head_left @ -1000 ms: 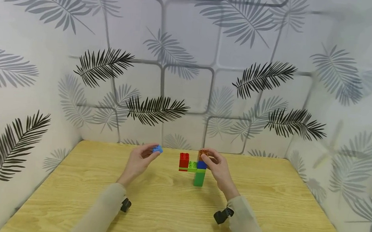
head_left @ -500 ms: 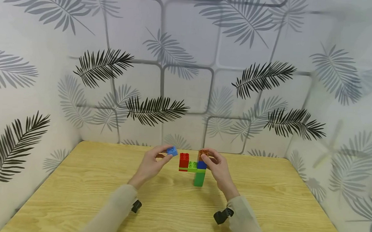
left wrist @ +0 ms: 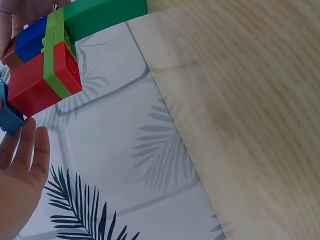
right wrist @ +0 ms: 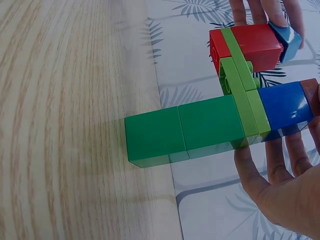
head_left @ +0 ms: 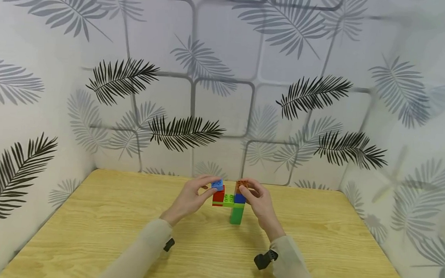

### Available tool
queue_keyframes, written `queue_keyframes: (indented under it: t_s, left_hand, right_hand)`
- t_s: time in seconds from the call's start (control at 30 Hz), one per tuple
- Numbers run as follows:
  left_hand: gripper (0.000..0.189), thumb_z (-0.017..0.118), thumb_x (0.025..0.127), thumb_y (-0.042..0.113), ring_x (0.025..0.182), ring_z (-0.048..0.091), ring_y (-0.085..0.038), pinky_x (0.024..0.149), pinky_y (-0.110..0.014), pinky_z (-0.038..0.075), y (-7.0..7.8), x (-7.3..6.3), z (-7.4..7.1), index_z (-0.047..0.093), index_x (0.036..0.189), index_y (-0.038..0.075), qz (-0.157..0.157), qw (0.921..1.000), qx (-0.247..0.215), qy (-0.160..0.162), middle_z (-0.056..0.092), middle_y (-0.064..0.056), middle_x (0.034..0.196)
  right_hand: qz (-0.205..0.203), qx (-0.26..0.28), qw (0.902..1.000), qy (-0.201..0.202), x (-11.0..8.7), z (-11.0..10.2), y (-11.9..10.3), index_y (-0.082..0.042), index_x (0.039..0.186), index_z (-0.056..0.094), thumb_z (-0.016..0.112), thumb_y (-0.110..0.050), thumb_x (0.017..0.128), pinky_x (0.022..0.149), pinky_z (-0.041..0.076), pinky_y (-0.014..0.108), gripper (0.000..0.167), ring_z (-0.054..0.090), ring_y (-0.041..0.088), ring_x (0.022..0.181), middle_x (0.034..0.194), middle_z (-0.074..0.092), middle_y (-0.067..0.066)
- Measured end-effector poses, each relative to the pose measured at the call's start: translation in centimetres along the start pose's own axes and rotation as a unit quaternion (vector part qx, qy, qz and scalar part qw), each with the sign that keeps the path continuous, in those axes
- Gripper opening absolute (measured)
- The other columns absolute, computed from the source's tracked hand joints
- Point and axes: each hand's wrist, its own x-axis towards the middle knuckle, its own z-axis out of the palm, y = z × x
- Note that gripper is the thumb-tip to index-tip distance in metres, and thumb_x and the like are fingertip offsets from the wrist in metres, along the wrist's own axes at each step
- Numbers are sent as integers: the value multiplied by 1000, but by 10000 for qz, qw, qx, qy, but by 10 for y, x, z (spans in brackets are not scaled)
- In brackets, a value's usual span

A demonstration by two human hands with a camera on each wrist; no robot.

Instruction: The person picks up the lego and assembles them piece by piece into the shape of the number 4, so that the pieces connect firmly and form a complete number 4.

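Observation:
A block tower stands upright on the table: green bricks (right wrist: 210,122) at the bottom, light green plates (head_left: 228,202) reaching left, and a dark blue brick (right wrist: 285,105) under a brown brick (head_left: 238,186). On the plates' left end sits a red brick (left wrist: 35,85), its underside overhanging the table. My left hand (head_left: 190,200) pinches a light blue brick (head_left: 217,184) at the top of the red one; it looks slightly tilted in the right wrist view. My right hand (head_left: 261,206) grips the tower's top around the brown brick, with fingers along the blue one.
The wooden table (head_left: 118,217) spreads out on both sides of the tower. Behind it rises a pale wall (head_left: 224,105) with a leaf pattern. A black wrist camera (head_left: 265,259) is strapped by the right sleeve.
My left hand has carried the light blue brick rightward, from the left of the structure to the top of the red brick. My right hand has kept its grip on the tower.

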Motion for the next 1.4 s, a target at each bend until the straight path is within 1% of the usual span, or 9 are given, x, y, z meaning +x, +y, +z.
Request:
queue_keyframes:
  t_s: [0.17,0.37,0.47,0.63,0.77,0.9,1.13,1.27,1.4]
  left_hand:
    - [36,63,97,17,111,62,-19,88,-38,55,3,3,0,63,132,18,92,9994,161,-300,62,-3,131]
    - [48,66,94,14,114,61,-19,86,-33,56,1,-3,3,57,140,25,-196,9990,22,-413,60,-3,136]
    - [55,69,92,9,114,61,-18,85,-29,56,-2,-7,7,55,141,29,-304,9987,-168,-367,60,-1,137]
    - [56,70,90,5,111,64,-19,84,-29,56,-6,-8,11,57,140,26,-347,9981,-465,-229,60,-2,137]
    - [54,71,89,7,107,65,-20,85,-36,57,-7,-8,13,58,139,21,-557,9960,-664,-196,62,-4,134]
    - [52,72,88,8,105,66,-21,86,-44,56,-5,-6,13,60,137,22,-885,9926,-820,-130,64,-2,130]
    - [50,74,87,8,106,65,-21,83,-39,57,-1,-1,12,63,133,24,-1106,9895,-926,-119,66,-2,127]
    - [49,73,87,7,107,65,-24,82,-36,57,0,-1,11,63,133,21,-1113,9888,-991,-114,66,-4,128]
    - [49,72,89,7,110,65,-23,85,-35,57,-2,-5,9,63,133,26,-1262,9853,-1146,-110,65,-2,129]
  right_hand:
    - [5,2,10000,27,0,0,0,-9,131,60,65,-28,95,100,50,47,40,61,20,110,128,59,12]
    - [-24,-26,10000,-32,0,0,1,-10,131,60,65,-28,96,98,52,44,40,61,20,111,129,59,12]
    - [-33,-42,10000,-43,1,1,1,-9,132,60,65,-28,96,97,52,44,41,61,19,110,129,58,12]
    - [0,-112,9999,-14,1,1,1,-9,132,60,65,-29,96,97,52,43,42,61,18,109,129,59,12]
    - [32,-111,9999,-14,0,0,2,-10,131,61,65,-30,95,98,51,45,41,61,21,110,129,59,12]
    - [15,-91,9999,-40,0,0,1,-10,132,60,66,-31,95,100,50,46,43,60,23,113,130,59,12]
    - [47,-79,9999,-94,0,-2,-1,-9,135,58,65,-31,96,102,49,46,46,59,25,117,133,58,12]
    - [-45,-305,9990,-315,-1,-3,0,-15,138,55,66,-25,95,103,47,49,46,56,30,123,135,57,13]
    - [-221,-797,9938,-739,-4,-3,4,-26,148,43,64,-11,95,102,47,50,59,51,35,129,142,50,15]
